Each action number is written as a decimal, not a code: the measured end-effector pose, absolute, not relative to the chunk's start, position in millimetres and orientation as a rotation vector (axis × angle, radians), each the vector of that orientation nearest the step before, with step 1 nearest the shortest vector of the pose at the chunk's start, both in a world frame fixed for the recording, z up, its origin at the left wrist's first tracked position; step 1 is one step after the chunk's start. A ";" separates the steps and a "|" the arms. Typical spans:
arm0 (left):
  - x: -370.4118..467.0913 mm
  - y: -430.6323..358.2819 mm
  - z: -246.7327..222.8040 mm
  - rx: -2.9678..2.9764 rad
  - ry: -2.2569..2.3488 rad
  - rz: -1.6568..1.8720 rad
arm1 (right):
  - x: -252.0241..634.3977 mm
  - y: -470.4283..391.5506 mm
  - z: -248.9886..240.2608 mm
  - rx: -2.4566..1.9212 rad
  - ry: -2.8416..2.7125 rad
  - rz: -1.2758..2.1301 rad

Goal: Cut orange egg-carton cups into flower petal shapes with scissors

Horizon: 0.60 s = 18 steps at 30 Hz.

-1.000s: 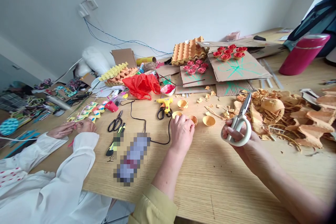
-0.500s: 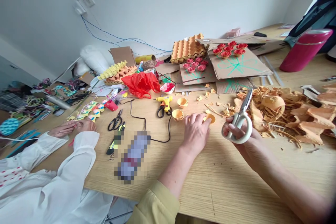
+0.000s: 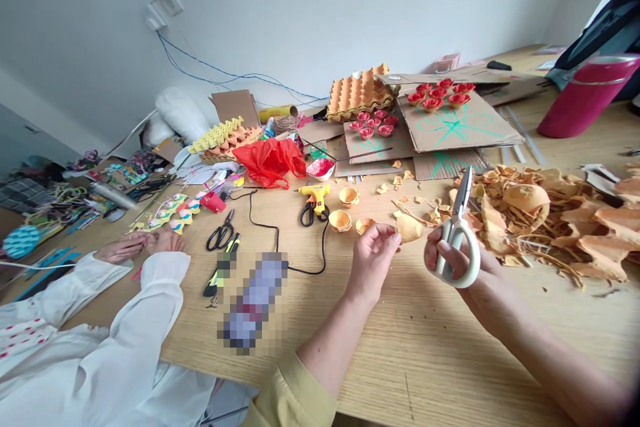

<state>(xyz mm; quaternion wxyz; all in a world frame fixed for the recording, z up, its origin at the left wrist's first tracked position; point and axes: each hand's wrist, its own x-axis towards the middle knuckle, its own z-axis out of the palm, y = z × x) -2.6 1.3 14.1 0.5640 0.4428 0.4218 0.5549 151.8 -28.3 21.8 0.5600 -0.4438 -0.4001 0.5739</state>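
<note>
My left hand (image 3: 376, 257) pinches an orange egg-carton cup (image 3: 409, 227), lifted above the table and tipped on its side. In my right hand (image 3: 467, 263) is a pair of scissors (image 3: 457, 233) with pale handles, blades pointing up and together. Just beyond my left hand a cut cup (image 3: 365, 224) rests on the table, partly covered by the fingers. Two more spots hold cups: one small stack (image 3: 341, 220) and another cup (image 3: 349, 196) behind it. A heap of torn carton scraps (image 3: 525, 207) lies to the right of the scissors.
A yellow glue gun (image 3: 315, 195), black-handled scissors (image 3: 220, 233) and a utility knife (image 3: 220, 270) lie left of centre. Red paper flowers (image 3: 440, 95) sit on cardboard (image 3: 460, 127) at the back. A pink bottle (image 3: 585, 97) stands right. Another person's hands (image 3: 143, 245) work at left.
My left hand has picked up an egg-carton cup from the table and turned, now holding it near the scissors. The scissors have shifted slightly, tilting more upright.
</note>
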 end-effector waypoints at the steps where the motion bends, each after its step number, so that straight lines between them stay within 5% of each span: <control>1: -2.5 1.4 13.5 0.869 0.923 1.299 | 152.3 -28.0 18.7 -1.030 -0.994 1.365; 6: -2.8 -1.1 13.2 0.421 0.686 1.228 | 152.2 -26.0 9.7 -1.071 -0.972 1.410; 18: 3.5 -8.9 4.9 0.441 0.611 0.996 | 153.4 -21.9 16.9 -0.999 -0.712 1.427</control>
